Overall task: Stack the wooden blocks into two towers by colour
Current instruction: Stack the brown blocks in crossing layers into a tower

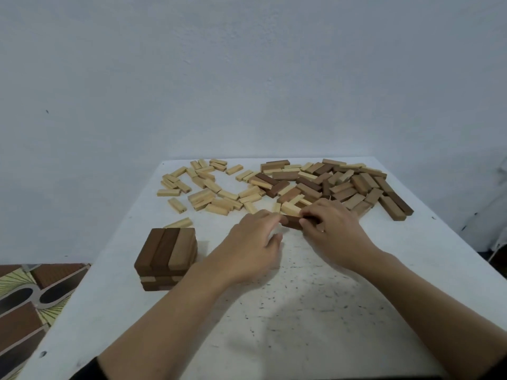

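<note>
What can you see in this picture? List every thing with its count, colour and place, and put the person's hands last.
tower: one, brown shades, near left of the table
pale blocks: many, cream, scattered at the far left and middle
brown blocks: many, tan to dark brown, heaped at the far right
dark block: one, dark brown, held between both hands
table: one, white with dark specks
wall: one, pale grey-blue, behind the table
floor: patterned brown and yellow, lower left
left hand: one, pinches the dark block's left end
right hand: one, grips its right end
</note>
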